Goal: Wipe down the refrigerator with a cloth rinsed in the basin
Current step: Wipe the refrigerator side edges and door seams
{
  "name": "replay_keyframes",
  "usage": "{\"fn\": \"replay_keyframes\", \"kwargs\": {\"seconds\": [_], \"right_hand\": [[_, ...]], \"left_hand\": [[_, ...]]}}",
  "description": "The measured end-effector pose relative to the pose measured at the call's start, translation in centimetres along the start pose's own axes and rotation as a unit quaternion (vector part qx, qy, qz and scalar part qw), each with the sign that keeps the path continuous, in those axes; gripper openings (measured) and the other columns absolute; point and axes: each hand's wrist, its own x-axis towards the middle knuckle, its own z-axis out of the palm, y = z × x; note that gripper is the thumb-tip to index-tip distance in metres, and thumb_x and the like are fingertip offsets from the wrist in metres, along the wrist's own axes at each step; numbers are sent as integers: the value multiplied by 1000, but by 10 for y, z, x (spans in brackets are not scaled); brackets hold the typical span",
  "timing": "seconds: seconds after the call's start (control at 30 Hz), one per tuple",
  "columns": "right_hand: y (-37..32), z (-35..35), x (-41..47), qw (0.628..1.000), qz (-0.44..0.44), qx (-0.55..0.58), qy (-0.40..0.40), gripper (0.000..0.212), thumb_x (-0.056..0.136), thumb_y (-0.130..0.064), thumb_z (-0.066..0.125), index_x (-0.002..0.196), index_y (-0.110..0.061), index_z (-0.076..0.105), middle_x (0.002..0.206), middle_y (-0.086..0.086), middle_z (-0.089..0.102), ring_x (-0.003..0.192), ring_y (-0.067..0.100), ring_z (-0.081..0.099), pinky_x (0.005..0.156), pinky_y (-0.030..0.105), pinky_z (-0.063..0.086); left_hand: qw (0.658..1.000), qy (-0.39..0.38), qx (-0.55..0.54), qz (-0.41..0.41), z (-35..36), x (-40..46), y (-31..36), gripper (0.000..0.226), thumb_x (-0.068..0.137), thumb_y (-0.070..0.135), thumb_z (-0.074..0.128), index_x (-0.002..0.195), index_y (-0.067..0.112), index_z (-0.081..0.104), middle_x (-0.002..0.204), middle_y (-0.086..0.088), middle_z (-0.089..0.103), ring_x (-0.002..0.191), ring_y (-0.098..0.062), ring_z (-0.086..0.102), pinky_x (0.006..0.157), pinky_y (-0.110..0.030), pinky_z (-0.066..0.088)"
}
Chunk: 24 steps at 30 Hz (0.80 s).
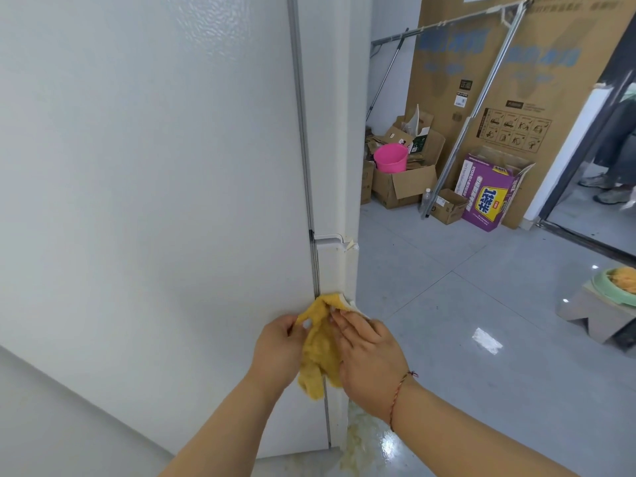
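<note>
Low down, left hand [279,349] pinching crumpled yellow terry cloth [318,349], right hand [370,363] flat pressing it, smooth white refrigerator [155,166] edge

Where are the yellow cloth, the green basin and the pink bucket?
yellow cloth [320,346]: head view, middle of the bunched fabric.
green basin [611,293]: head view, left rim.
pink bucket [390,159]: head view, outer wall.

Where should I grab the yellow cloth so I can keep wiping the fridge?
Probably the bunched middle of the yellow cloth, coming from the front. Its top edge lies on the refrigerator corner and its bottom hangs loose, so the middle gives control.
</note>
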Motion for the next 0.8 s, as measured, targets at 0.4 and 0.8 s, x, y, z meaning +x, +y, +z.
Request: {"fn": "replay_keyframes", "kwargs": {"seconds": [0.4,0.8], "right_hand": [[-25,-23,5,239,582,773,-78,48,90,-45,58,103,2,59,96,22,63,85,32,64,74,41,54],[-46,15,-2,89,580,806,71,25,98,-10,45,118,1,53,105,20,60,105,34,57,97,47,45]], "left_hand": [[946,-157,251,129,-15,-26,-22,12,87,27,65,97,23,71,92,3,63,83,-9,58,69,-16,43],[726,-69,-520,-445,11,-26,-67,44,94,31,54,117,-7,53,116,-29,60,103,-39,62,88,-45,53]]}}
